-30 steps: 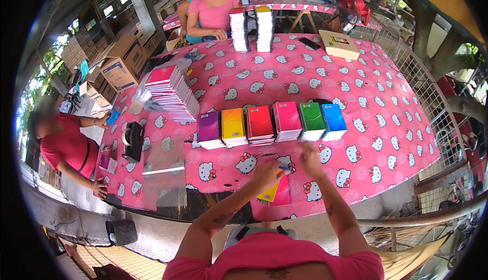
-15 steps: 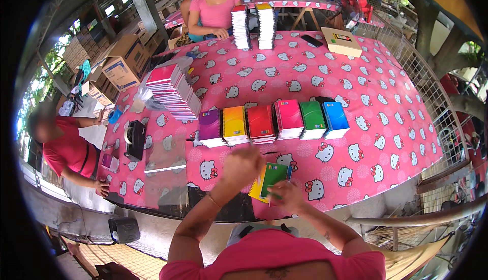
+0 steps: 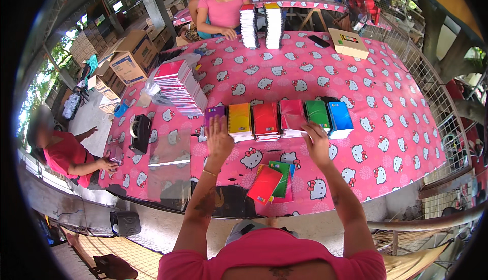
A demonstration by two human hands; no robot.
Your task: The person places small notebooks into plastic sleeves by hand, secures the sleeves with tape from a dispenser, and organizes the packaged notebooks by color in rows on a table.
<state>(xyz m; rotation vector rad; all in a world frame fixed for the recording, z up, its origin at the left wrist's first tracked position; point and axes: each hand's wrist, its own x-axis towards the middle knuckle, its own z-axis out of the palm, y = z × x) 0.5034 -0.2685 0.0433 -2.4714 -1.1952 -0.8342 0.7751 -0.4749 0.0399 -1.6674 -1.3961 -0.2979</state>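
A row of spiral notebook stacks stands in front of me: purple [image 3: 215, 111], yellow [image 3: 240, 119], red [image 3: 265, 119], pink [image 3: 291, 113], green [image 3: 317, 113] and blue [image 3: 340, 115]. My left hand [image 3: 219, 138] reaches over the purple stack's near side, fingers stretched out, hiding most of it. At the pink stack's near right corner, my right hand [image 3: 317, 141] pinches the top pink notebook, which looks slightly tilted. Closer to me lies a fanned pile with a red notebook [image 3: 265, 184] on top, a green notebook [image 3: 280, 170] beneath, and blue and pink edges showing.
A tall notebook stack [image 3: 179, 87] leans at the left, by a black tape dispenser [image 3: 141, 134]. Two more stacks [image 3: 273, 25] stand at the far side near a seated co-worker [image 3: 222, 10]. Another co-worker [image 3: 71, 153] stands left. A carton [image 3: 349, 44] and phone [image 3: 318, 41] lie far right.
Both hands have moved from the near pile out to the row, left to purple and right to pink. A red notebook now tops the pile. The left co-worker's hand has moved onto a small purple stack.
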